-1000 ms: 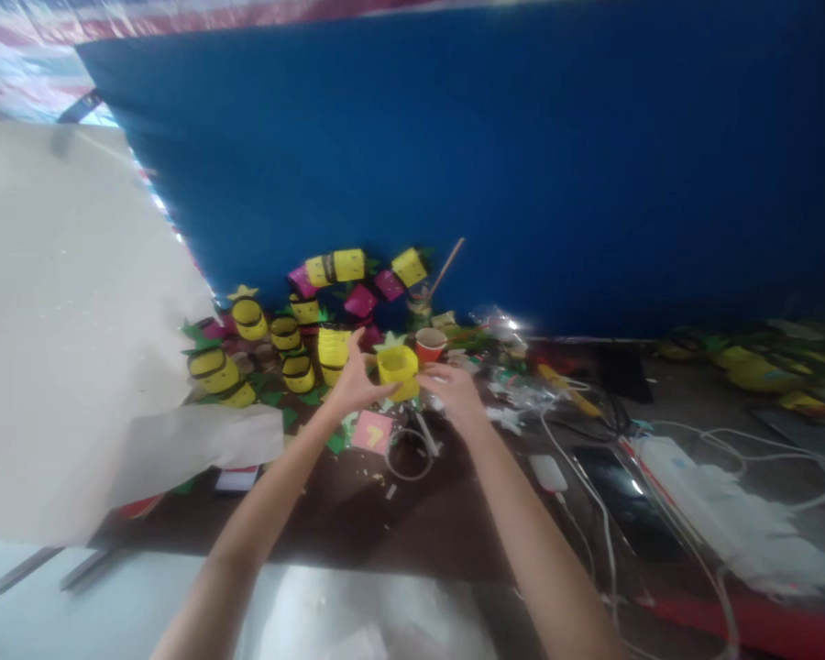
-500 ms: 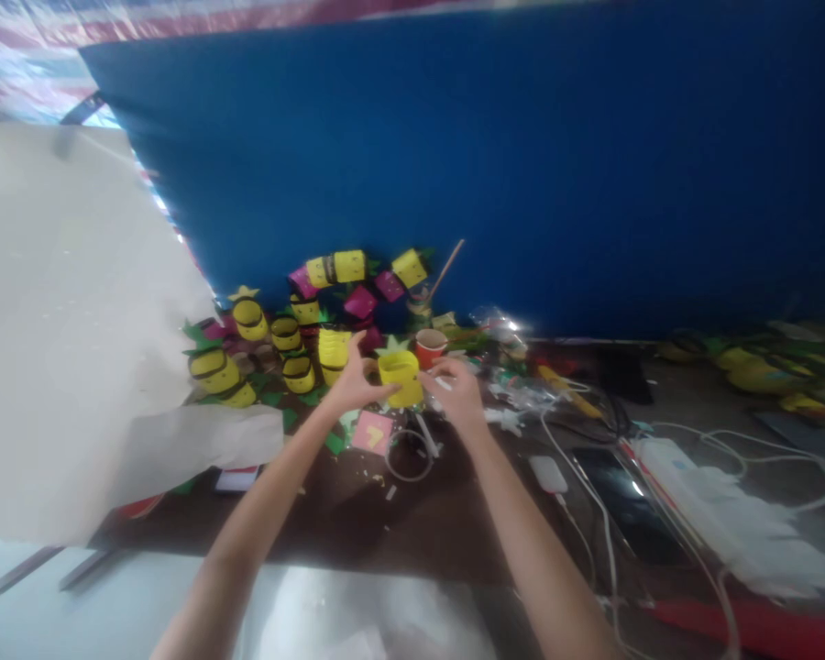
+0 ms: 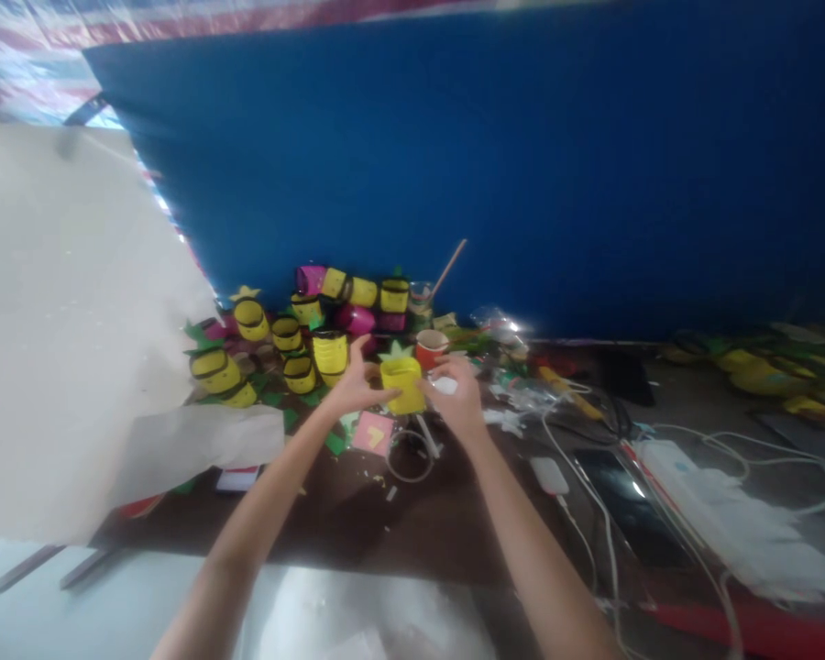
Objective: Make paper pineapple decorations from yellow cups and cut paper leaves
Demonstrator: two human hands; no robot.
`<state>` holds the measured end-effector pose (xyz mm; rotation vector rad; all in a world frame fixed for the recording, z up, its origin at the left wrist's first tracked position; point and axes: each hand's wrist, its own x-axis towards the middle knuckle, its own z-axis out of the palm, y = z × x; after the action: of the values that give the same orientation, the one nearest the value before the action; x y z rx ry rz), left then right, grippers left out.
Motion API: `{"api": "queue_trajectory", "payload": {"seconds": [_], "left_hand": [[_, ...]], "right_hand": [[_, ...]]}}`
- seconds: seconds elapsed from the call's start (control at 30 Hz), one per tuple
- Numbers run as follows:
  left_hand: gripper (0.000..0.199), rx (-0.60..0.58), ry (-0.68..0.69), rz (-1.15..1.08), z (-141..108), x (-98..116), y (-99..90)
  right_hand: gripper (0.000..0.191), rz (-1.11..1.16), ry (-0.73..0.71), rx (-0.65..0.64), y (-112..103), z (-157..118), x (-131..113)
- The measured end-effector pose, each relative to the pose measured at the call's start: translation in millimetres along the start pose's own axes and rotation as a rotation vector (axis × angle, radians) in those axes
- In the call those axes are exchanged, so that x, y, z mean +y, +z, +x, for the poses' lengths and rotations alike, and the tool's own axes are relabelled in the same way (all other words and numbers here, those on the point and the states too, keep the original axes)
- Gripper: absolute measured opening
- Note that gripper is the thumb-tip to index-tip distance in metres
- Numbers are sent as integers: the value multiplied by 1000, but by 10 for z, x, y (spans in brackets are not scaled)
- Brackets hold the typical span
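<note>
Between my two hands is a small yellow paper cylinder (image 3: 403, 387), its rim facing up and slightly toward me. My left hand (image 3: 355, 385) holds it from the left, thumb against its side and index finger raised. On the opposite side my right hand (image 3: 462, 392) pinches its edge with thumb and bent fingertips. Just behind the cylinder appears a pale green leafy paper crown (image 3: 397, 352); I cannot tell whether the two are joined. A red paper cup (image 3: 431, 347) stands behind my right fingers. A stack of yellow cylinders (image 3: 331, 354) is close behind my left hand.
Several yellow cylinders with dark bands (image 3: 214, 370) and magenta ones (image 3: 356, 319) crowd the back left. A pink square card (image 3: 372, 433) and a clear ring (image 3: 410, 456) lie nearer me. Rightward are a phone (image 3: 629, 504), white cables and a power strip (image 3: 715, 513). A blue panel (image 3: 467, 165) rises behind.
The yellow and magenta cylinders at the back have shifted and settled lower. The nearby yellow stack stands slightly further left. The cylinder in my hands has dropped a little and its opening looks narrower.
</note>
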<state>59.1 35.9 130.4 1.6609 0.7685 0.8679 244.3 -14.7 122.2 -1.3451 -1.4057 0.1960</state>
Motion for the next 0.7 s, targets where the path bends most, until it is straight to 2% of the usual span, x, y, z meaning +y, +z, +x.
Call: {"api": "queue_trajectory", "payload": {"seconds": [0.13, 0.23, 0.3, 0.47, 0.7], "left_hand": [[100, 46, 11, 23, 5, -114, -30], [101, 43, -10, 11, 14, -262, -62], [101, 66, -10, 27, 16, -347, -86], [103, 107, 0, 86, 2, -423, -152], [105, 138, 13, 75, -6, -421, -155]], "right_hand": [[18, 60, 58, 45, 27, -53, 61], [19, 133, 222, 121, 69, -152, 128], [23, 145, 312, 103, 98, -230, 174], [29, 174, 392, 85, 136, -399, 296], [33, 190, 398, 88, 133, -575, 501]]}}
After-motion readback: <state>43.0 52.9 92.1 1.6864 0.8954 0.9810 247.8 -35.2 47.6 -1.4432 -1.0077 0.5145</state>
